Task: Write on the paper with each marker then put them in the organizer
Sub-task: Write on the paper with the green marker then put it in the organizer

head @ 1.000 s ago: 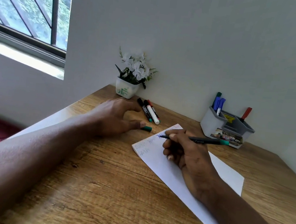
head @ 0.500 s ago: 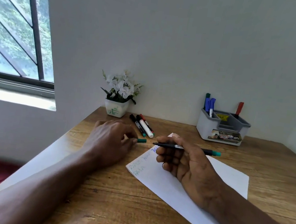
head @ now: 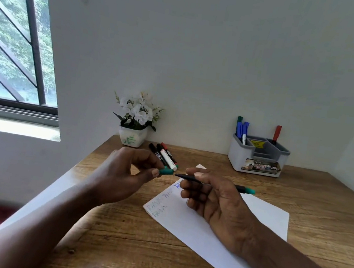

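My right hand [head: 214, 200] grips a black marker with a green end [head: 245, 189], held level above the white paper [head: 257, 220], its bare tip pointing left. My left hand [head: 128, 172] pinches the green cap [head: 166, 172] a short gap from that tip. The paper carries faint green and blue writing near its left corner. Three more markers [head: 164, 155] lie side by side on the wooden desk behind my left hand. The grey organizer [head: 258, 156] stands at the back right with blue, green and red markers upright in it.
A small white pot of white flowers [head: 134, 126] stands against the wall behind the loose markers. A barred window is at the left. The desk's left edge runs just beside my left forearm, with a red surface below.
My left hand picked the green cap up off the desk and raised it toward the marker tip. My right hand lifted the marker off the paper and turned it level.
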`<state>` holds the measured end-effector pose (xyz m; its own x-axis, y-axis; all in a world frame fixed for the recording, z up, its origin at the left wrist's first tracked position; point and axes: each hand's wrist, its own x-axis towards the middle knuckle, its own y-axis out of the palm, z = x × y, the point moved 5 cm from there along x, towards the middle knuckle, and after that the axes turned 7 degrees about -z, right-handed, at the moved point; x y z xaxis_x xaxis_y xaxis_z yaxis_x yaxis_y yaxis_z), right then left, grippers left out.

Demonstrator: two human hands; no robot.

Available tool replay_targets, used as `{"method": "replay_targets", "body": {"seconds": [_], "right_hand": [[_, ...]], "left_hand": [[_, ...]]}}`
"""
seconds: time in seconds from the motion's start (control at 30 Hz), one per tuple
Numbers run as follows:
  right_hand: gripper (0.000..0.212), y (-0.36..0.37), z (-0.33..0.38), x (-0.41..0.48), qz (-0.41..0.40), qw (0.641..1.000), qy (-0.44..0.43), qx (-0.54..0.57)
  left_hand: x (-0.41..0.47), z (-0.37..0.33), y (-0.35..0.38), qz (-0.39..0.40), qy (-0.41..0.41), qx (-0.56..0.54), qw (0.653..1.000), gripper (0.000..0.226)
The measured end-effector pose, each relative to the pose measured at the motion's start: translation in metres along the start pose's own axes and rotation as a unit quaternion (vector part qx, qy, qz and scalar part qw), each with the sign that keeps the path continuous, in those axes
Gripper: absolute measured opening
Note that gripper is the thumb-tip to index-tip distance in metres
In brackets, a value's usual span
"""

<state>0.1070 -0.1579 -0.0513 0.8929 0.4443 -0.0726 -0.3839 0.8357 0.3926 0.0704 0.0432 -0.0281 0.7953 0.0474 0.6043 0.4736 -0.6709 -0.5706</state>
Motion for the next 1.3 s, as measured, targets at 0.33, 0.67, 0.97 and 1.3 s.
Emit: {"method": "replay_targets", "body": {"seconds": [0.33, 0.67, 0.97, 1.3], "right_hand": [[0.026, 0.0, 0.0, 0.0, 0.009, 1.0, -0.013, -0.018], [0.028, -0.002, 0.001, -0.001, -0.006, 0.994, -0.068, -0.089], [0.02, -0.001, -0.001, 0.001, -0.003, 0.997, -0.063, -0.051], [0.017, 0.006, 0.017, -0.015, 0.021, 0.934, -0.227, -0.276]], "left_hand": [[-0.003, -0.015, 0.004, 0.03, 0.028, -0.058, 0.997, 0.01], [-0.01, -0.024, 0.018, 0.068, -0.034, -0.262, 0.962, 0.014], [-0.008, -0.026, 0.021, 0.063, -0.057, -0.265, 0.96, 0.013], [-0.003, -0.01, 0.015, 0.033, 0.0, 0.03, 0.999, 0.04]]}}
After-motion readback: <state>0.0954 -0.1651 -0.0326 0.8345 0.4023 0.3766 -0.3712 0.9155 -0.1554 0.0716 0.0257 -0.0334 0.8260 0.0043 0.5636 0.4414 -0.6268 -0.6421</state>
